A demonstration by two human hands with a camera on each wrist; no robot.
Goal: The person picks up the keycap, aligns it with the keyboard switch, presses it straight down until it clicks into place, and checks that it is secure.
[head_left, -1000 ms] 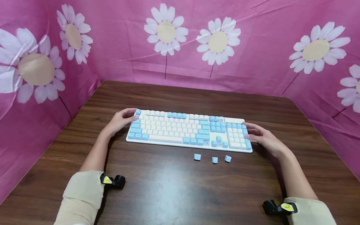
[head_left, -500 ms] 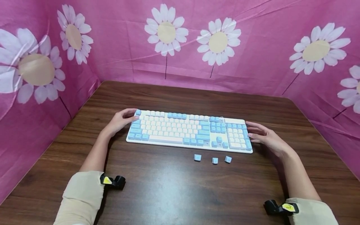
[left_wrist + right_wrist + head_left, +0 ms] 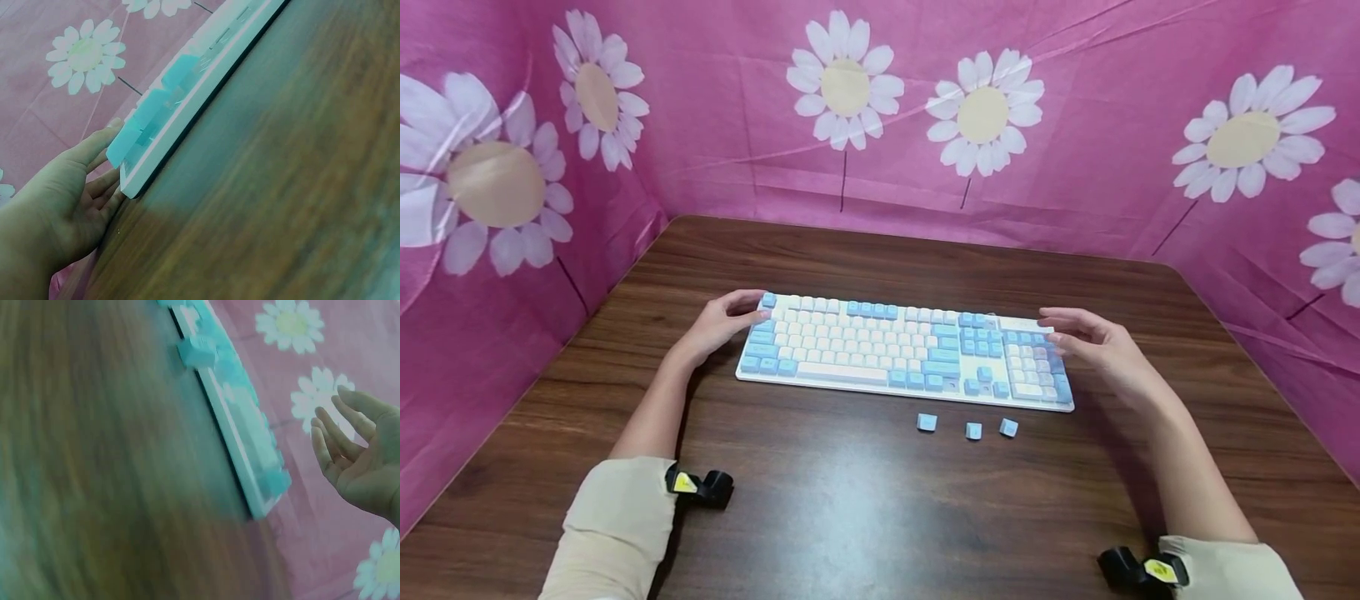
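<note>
A white full-size keyboard (image 3: 842,372) with blue and white keycaps lies across the table, angled slightly. My left hand (image 3: 711,327) grips its left end; in the left wrist view the thumb lies along the top by the blue keys and the fingers are at the side edge. Raised off the right end, my right hand (image 3: 1108,350) has relaxed fingers holding nothing, and the right wrist view shows a space between it and the keyboard. Three loose blue keycaps, a left one (image 3: 927,422), a middle one (image 3: 973,431) and a right one (image 3: 1009,427), lie before the keyboard.
The brown wooden table (image 3: 820,500) reaches back to a pink cloth (image 3: 722,108) printed with daisies, which hangs on the far side and both flanks. Black camera mounts, one on the left sleeve (image 3: 700,485) and one on the right sleeve (image 3: 1142,571), sit at the wrists.
My right hand has let go of the keyboard's right end and risen above it, slightly to the left. The left hand, the keyboard and the loose keycaps stay in place.
</note>
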